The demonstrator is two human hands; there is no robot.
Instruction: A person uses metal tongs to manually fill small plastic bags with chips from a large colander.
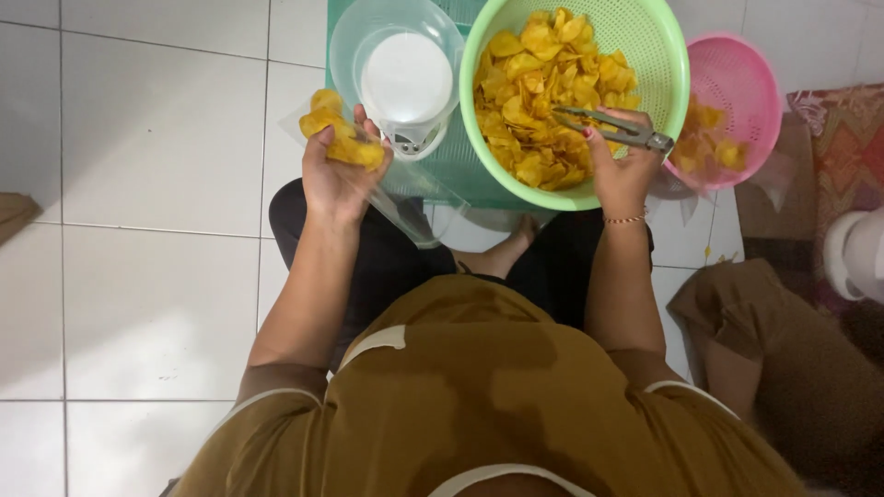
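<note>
Right hand (619, 170) clamps metal tongs (612, 127) lying crosswise, tips pointing left over chips (543, 92).

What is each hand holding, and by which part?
Left hand grips a clear bag of chips by its mouth; right hand holds metal tongs by their hinged end.
</note>
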